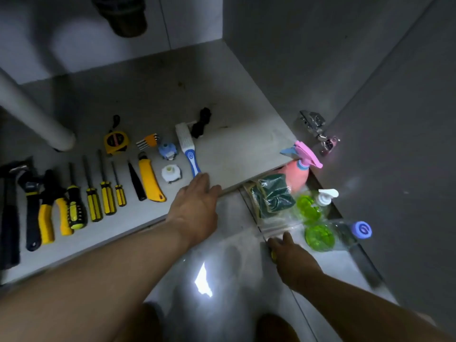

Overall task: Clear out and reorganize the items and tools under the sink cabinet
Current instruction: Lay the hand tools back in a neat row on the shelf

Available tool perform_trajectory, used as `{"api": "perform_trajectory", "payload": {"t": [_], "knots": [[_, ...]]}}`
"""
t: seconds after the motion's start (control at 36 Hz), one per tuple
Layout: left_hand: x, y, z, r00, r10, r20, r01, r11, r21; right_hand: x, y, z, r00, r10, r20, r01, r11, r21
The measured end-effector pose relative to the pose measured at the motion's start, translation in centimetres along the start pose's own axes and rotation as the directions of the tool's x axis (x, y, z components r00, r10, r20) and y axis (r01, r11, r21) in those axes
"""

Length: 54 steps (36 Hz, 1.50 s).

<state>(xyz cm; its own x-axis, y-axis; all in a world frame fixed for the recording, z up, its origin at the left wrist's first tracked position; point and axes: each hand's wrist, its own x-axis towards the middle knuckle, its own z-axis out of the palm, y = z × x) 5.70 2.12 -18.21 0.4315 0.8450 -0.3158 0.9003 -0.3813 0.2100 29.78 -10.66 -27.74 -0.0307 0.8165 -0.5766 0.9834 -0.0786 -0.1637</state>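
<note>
Lying in a row at the left of the frame, yellow-and-black pliers [53,208], screwdrivers [92,201] and a utility knife [150,178] are seen on the grey cabinet floor [234,149]. The left hand [195,206] is laid flat, fingers straight, on the floor's front edge, beside the handle of the blue-and-white brush [188,149]. At lower right, the right hand [293,257] is curled at a clear bag of green scouring pads [271,196]; whether anything is gripped cannot be told.

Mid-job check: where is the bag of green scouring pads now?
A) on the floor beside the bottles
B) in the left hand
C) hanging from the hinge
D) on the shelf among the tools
A: the bag of green pads lies on the floor beside the pink spray bottle and green soap bottles, right hand at its near edge.
</note>
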Motion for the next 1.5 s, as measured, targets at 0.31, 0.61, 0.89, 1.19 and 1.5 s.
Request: {"api": "perform_trajectory", "payload": {"t": [0.31, 0.61, 0.89, 1.19, 1.5], "knots": [[1.0, -0.5, -1.5, 0.996, -0.084, -0.020, 0.081, 0.991, -0.109, 0.6, -4.5, -10.2, 0.896, -0.332, -0.296, 0.422, 0.846, 0.327], [1.8, -2.6, -1.0, 0.997, -0.021, 0.070, 0.032, 0.986, -0.166, 9.5, -10.4, -18.1, 0.911, -0.210, -0.356, 0.289, 0.939, 0.185], [1.8, -2.9, -1.4, 0.993, 0.013, 0.116, 0.004, 0.989, -0.145, 10.9, -12.2, -17.8, 0.903, -0.166, -0.397, 0.269, 0.937, 0.222], [1.4, -1.9, -0.9, 0.975, 0.115, -0.192, -0.105, 0.993, 0.063, 6.2, -3.1, -15.1, 0.920, 0.110, -0.376, 0.001, 0.959, 0.283], [2.7, 4.1, 4.2, 0.906, -0.058, 0.420, 0.306, 0.774, -0.554, 4.2, -1.6, -10.1, 0.905, 0.291, -0.311, -0.185, 0.926, 0.329]]}}
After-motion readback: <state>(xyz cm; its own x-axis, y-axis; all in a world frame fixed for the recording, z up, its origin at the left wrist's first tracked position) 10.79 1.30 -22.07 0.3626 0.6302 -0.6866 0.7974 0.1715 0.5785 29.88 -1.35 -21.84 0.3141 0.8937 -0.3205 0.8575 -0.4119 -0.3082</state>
